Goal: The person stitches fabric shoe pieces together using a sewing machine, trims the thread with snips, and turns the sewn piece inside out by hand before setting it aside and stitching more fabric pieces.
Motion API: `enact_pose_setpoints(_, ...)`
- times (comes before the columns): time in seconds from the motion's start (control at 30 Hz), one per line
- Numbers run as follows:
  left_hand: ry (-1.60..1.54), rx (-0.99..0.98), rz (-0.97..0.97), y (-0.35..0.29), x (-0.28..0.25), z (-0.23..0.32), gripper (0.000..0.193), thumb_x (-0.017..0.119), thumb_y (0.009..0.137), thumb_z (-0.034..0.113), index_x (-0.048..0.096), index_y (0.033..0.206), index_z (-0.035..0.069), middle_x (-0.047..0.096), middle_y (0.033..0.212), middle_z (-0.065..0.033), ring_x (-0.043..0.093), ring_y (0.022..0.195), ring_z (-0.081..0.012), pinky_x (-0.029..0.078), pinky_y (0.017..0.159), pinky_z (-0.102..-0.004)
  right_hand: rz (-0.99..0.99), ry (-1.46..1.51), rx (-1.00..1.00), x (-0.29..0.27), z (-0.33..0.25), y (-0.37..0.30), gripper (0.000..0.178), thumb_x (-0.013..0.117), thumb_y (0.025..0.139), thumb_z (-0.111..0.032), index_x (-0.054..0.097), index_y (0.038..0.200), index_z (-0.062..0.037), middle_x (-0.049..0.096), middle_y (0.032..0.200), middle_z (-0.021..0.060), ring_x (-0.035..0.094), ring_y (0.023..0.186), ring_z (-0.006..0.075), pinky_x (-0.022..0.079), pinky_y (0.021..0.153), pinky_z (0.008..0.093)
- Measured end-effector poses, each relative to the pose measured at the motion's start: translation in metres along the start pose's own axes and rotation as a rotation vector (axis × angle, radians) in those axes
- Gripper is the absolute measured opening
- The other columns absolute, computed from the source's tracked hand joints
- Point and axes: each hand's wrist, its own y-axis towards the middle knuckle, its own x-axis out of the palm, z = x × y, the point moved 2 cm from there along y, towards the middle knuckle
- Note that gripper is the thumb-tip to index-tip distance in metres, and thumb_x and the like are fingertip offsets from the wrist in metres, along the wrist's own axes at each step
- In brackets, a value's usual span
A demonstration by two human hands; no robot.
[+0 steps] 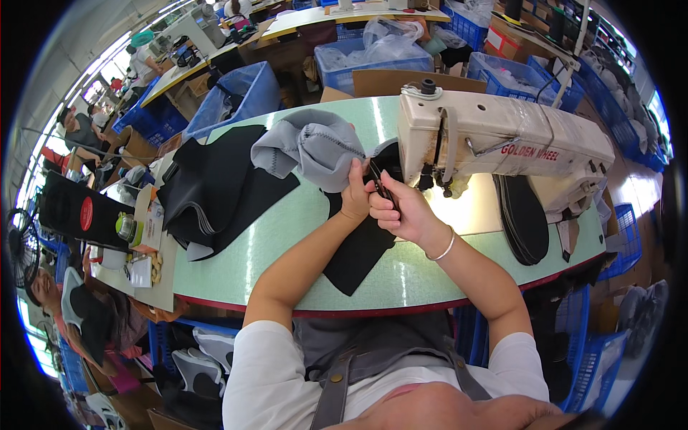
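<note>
My left hand (354, 195) pinches the edge of a grey fabric piece (312, 147), which is curled into a cup shape and has dark zigzag stitching along its seam. Closed round dark thread snips (380, 180), my right hand (410, 213) is right beside the left one. The snips' tip is at the edge of the grey piece; whether a thread lies between the blades is too small to see. Under my wrists lies a flat black fabric piece (358, 259). The head of a white sewing machine (502, 132) stands just right of my hands.
Stacked black fabric pieces (215, 183) cover the table's left part. More black pieces (522, 226) lie by the machine's base on the pale green tabletop (283, 251). Blue crates (240, 93) stand beyond the table. A person (93, 322) sits at the left with a fabric piece.
</note>
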Motion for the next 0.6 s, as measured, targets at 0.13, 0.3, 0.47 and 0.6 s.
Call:
enact_pose_setpoints(0.13,-0.503,-0.277,0.025,0.011,0.013,0.051,0.046,0.037,0.103,0.030,0.065,0.105,-0.007,0.067,0.096,-0.0148,0.062,0.087,-0.0240,0.046,0.083,-0.0344,0.027,0.029,-0.029,-0.013,-0.010,-0.009,0.038,0.038,0.103,-0.042,0.053,0.098,-0.0073,0.040,0.061,-0.0038,0.036,0.048,0.0064,0.028,0.039,0.0198)
enact_pose_setpoints(0.3,-0.532,-0.262,0.074,0.015,0.007,0.054,0.045,0.038,0.102,0.031,0.065,0.101,-0.005,0.067,0.094,-0.0136,0.062,0.086,-0.0240,0.046,0.082,-0.0342,-0.010,0.046,-0.016,-0.010,-0.008,-0.001,0.038,0.037,0.104,-0.043,0.053,0.099,-0.0084,0.040,0.062,-0.0038,0.036,0.049,0.0063,0.029,0.040,0.0196)
enact_pose_setpoints(0.47,-0.424,-0.204,0.200,0.010,0.007,0.046,0.044,0.040,0.101,0.033,0.066,0.098,-0.002,0.068,0.090,-0.0113,0.061,0.083,-0.0239,0.046,0.080,-0.0349,0.017,-0.078,-0.102,-0.001,-0.008,-0.001,0.037,0.038,0.103,-0.044,0.052,0.101,-0.0100,0.043,0.064,-0.0032,0.038,0.050,0.0070,0.030,0.042,0.0205)
enact_pose_setpoints(0.6,-0.605,-0.314,0.078,0.012,0.006,0.048,0.042,0.042,0.100,0.035,0.066,0.097,0.001,0.068,0.089,-0.0096,0.061,0.082,-0.0234,0.047,0.079,-0.0357,0.111,-0.047,-0.066,0.002,-0.009,-0.003,0.037,0.037,0.103,-0.044,0.054,0.103,-0.0100,0.042,0.064,-0.0031,0.037,0.050,0.0067,0.030,0.042,0.0203)
